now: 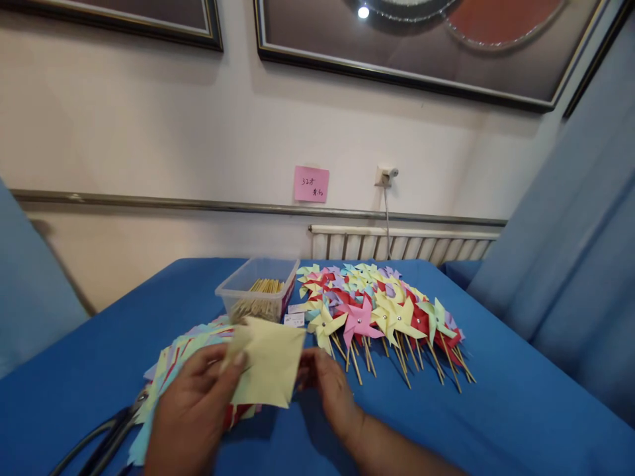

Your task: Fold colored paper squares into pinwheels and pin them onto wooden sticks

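Observation:
A square of pale yellow paper (272,363) is pinched along its left side between the thumb and fingers of my left hand (198,396). Behind the paper's right edge is my right hand (327,387), its fingers partly hidden, so I cannot tell whether they grip the sheet. Below and to the left, a fanned stack of coloured paper squares (171,370) lies on the table, partly covered by my left hand. Dark-handled scissors (116,430) rest at the left edge of that stack.
A blue cloth covers the table (496,436). Behind my hands stands a clear plastic box (228,291) of thin wooden sticks (262,291), with small white cards (294,320) beside it. Many paper pinwheels (360,318) on sticks are piled at the right.

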Demonstrator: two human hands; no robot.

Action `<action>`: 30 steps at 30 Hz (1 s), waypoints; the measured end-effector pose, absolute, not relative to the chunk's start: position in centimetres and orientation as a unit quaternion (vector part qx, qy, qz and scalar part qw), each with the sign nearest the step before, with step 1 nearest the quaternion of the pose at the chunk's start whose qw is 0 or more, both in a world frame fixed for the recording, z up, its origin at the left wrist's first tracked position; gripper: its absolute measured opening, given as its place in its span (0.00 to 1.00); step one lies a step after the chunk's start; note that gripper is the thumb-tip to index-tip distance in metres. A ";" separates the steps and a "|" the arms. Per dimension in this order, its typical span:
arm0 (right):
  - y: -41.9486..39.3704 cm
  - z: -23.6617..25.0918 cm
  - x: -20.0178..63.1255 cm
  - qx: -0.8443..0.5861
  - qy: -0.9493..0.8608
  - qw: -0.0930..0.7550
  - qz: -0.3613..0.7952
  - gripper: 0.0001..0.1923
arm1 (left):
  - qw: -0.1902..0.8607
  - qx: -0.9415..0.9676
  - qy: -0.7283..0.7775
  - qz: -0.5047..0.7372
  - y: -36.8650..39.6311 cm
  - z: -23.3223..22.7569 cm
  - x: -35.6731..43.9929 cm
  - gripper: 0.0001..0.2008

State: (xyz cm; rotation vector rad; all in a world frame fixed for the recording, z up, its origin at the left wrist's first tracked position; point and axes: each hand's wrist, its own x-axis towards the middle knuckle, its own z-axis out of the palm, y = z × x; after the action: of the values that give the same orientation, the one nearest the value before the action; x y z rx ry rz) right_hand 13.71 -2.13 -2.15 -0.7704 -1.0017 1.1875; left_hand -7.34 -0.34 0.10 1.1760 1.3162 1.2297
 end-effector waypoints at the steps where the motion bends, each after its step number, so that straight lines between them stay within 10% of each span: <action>1: -2.1 -1.9 14.1 -0.321 -0.424 0.664 0.526 0.33 | 0.521 0.479 0.505 0.494 0.1 2.5 -4.2 0.25; 30: -2.1 -3.7 15.3 -0.404 -0.320 0.635 0.575 0.21 | 0.610 0.514 0.469 0.379 1.3 1.9 1.4 0.13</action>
State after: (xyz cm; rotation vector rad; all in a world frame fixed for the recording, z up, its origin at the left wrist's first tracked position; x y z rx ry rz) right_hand 15.32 -2.06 -3.71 -0.9241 -0.7320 1.3145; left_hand 1.36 1.33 1.91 1.1876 1.0834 0.8750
